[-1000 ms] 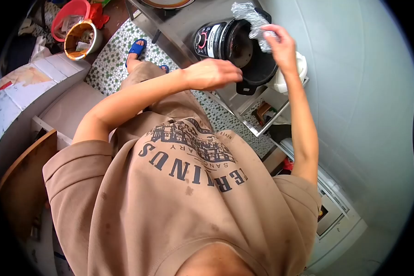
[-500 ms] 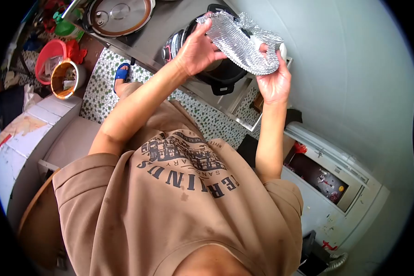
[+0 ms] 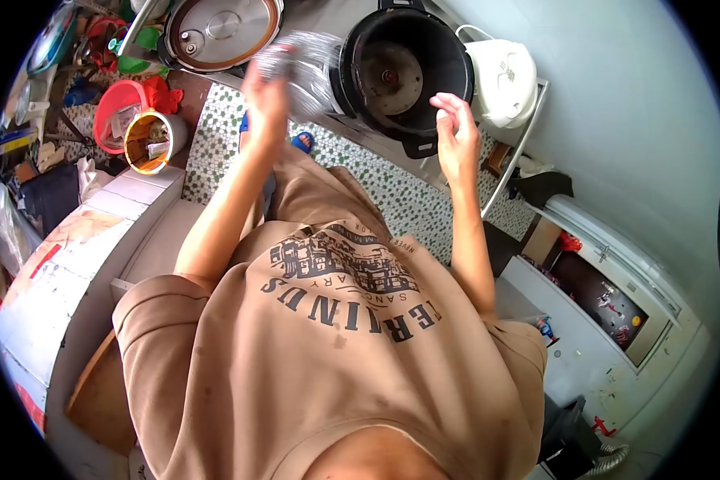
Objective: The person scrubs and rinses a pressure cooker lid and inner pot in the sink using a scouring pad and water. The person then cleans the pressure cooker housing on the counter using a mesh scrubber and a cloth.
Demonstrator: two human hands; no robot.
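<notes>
presently, the crinkled silver foil-like sheet (image 3: 310,76) is found to the left of the deep round black cooker pot (image 3: 448,72), just beside its outer wall and near the edge of the grey metal counter (image 3: 316,14). a moment earlier both hands had it spread above the pot; the right hand (image 3: 458,144) has since released it, and the left hand (image 3: 266,108) carries it alone. consequence for the work: the pot's mouth now stands uncovered, with the stained round metal base (image 3: 400,64) inside exposed to view.

hand pose: left forearm raised forward, fingers uppermost at the sheet's left end. the left grip appears closed on that end, though motion blur prevents confirming the exact contact. right forearm extended forward, hand at the pot's near side, its grip spread loosely and holding nothing.

adjacent items: round metal lid with a brown ring (image 3: 224,28), lying on the counter beyond the sheet to the left; rounded white plastic appliance (image 3: 504,84), just beside the pot on the right.
</notes>
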